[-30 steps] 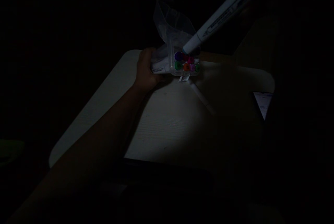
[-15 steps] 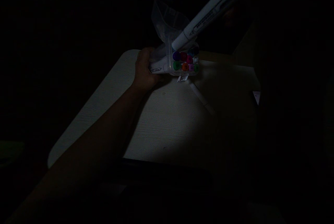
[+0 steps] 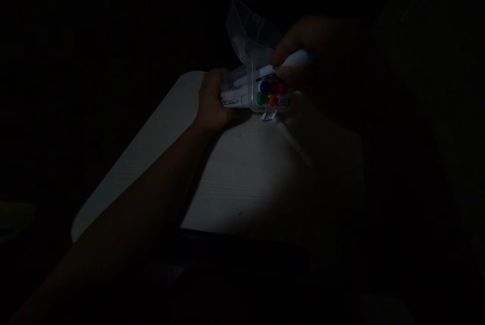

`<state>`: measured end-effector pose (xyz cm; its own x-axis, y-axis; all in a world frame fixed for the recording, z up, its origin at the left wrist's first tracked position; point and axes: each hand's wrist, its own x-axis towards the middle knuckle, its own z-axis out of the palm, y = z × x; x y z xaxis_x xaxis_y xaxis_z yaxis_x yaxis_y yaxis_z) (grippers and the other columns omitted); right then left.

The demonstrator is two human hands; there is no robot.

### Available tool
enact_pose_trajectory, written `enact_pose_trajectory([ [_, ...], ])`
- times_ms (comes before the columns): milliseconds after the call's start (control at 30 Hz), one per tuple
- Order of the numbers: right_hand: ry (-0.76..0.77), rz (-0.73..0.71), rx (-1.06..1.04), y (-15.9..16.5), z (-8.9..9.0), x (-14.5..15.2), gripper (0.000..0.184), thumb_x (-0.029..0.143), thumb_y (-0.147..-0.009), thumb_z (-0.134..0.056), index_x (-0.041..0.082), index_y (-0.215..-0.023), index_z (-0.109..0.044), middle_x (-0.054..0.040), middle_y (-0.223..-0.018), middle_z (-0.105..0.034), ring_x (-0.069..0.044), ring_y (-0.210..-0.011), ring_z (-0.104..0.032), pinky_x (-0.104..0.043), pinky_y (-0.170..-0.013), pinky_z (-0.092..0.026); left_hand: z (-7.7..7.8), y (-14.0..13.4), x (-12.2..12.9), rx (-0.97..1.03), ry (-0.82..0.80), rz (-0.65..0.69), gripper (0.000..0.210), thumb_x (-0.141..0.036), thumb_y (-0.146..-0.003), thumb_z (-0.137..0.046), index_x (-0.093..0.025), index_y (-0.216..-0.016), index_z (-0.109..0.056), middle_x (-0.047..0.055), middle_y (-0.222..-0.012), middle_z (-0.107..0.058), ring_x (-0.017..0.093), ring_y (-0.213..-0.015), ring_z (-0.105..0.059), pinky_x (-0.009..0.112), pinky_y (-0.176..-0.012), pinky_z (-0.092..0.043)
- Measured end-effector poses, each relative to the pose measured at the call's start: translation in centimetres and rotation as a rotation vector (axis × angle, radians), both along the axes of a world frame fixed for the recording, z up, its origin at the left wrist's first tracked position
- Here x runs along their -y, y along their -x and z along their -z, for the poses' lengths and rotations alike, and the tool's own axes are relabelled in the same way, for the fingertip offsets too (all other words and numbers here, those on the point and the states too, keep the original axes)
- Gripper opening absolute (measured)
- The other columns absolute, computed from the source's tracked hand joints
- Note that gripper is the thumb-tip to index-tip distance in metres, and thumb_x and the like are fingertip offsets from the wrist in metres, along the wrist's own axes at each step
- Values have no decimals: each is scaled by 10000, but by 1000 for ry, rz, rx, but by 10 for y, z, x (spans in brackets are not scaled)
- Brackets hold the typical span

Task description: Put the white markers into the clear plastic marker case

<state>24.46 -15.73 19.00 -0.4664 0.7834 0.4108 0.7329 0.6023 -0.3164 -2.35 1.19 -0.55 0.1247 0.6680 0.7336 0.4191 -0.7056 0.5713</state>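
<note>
My left hand [image 3: 212, 102] is wrapped round a clear plastic marker case [image 3: 251, 82], which lies on its side with its mouth facing right. Its lid [image 3: 253, 29] stands open, tilted up. Inside, several white markers show coloured ends: purple, red, pink, green, orange and violet. Between the fingers of my right hand [image 3: 303, 42] is a white marker [image 3: 295, 59] with a dark bluish end. That marker reaches through the mouth into the upper part of the case. Deep shadow hides most of my right hand and arm.
A pale wood-grain table [image 3: 235, 178] carries the case. One loose white marker [image 3: 294, 142] lies on it, in front of the case mouth. Along the near edge is a dark, unclear shape. Most of the surroundings are too dark to make out.
My right hand has come down and left, and the marker has slid from outside the mouth into the case. The case has shifted slightly right in view, still in my left hand.
</note>
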Motion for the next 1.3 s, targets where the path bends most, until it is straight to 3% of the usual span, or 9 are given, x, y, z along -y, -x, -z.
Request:
enact_pose_trajectory([
  [67,7,-1,-10,5,1,4,412,338,-1411,-463,198,-1455,-848,-84,-1625,-822,-233,-1661,-755,-461,-1392,-708,6,0,-7,24,-1,-11,1092,-1179,-645,-1019,-316,-1237,-706,90,-1335,-846,512,-1449,-807,778,-1214,-689],
  [200,60,75,34,14,-2,8,395,311,-1403,-466,201,-1450,-842,-72,-1638,-815,-244,-1675,-746,-476,-1384,-716,12,-1,-15,66,-21,-35,1156,-1156,-568,-1071,-319,-1288,-726,80,-1294,-830,519,-1367,-829,804,-1209,-697],
  [300,114,209,135,18,-6,3,400,113,-1341,-496,158,-1517,-852,-97,-1693,-787,-258,-1682,-715,-535,-1521,-602,10,0,-11,70,5,-12,1068,-1142,-690,-1032,-327,-1310,-728,73,-1323,-840,514,-1492,-797,783,-1277,-692],
  [400,129,270,159,22,-3,-1,481,61,-1316,-486,120,-1650,-827,-155,-1776,-730,-307,-1681,-689,-578,-1569,-527,7,1,-7,48,39,7,1051,-1128,-718,-1027,-322,-1321,-726,69,-1332,-847,503,-1538,-779,781,-1318,-677],
  [533,118,217,123,26,7,2,636,1,-1262,-457,158,-1796,-765,-154,-1911,-639,-255,-1569,-754,-412,-1430,-631,6,1,-9,55,69,-37,1110,-1124,-622,-1069,-333,-1316,-715,71,-1330,-825,517,-1468,-807,793,-1250,-700],
  [633,82,196,62,23,10,5,664,-48,-1196,-490,147,-1754,-794,-153,-1871,-686,-240,-1549,-775,-352,-1329,-652,7,2,-10,23,84,-58,1147,-1156,-641,-1033,-324,-1359,-705,88,-1410,-822,520,-1484,-796,795,-1234,-702],
  [800,8,162,-9,14,9,0,607,-42,-1149,-552,83,-1671,-836,-125,-1728,-795,-252,-1522,-776,-412,-1287,-600,8,6,-11,-37,42,-41,1473,-1258,-381,-1022,-266,-1421,-700,135,-1489,-838,516,-1395,-822,846,-1183,-716],
  [1067,16,154,5,11,8,2,525,16,-1172,-598,128,-1585,-903,-85,-1670,-845,-252,-1519,-799,-396,-1306,-615,4,5,0,-1,25,-4,1108,-1146,-704,-1045,-300,-1335,-706,75,-1414,-852,479,-1461,-811,798,-1267,-707],
  [1300,-9,131,-48,12,11,4,539,38,-1151,-576,88,-1579,-901,-131,-1622,-852,-251,-1475,-818,-403,-1277,-619,7,0,-5,47,10,-25,1038,-1071,-720,-1086,-331,-1362,-743,83,-1386,-821,546,-1515,-800,801,-1258,-707],
])
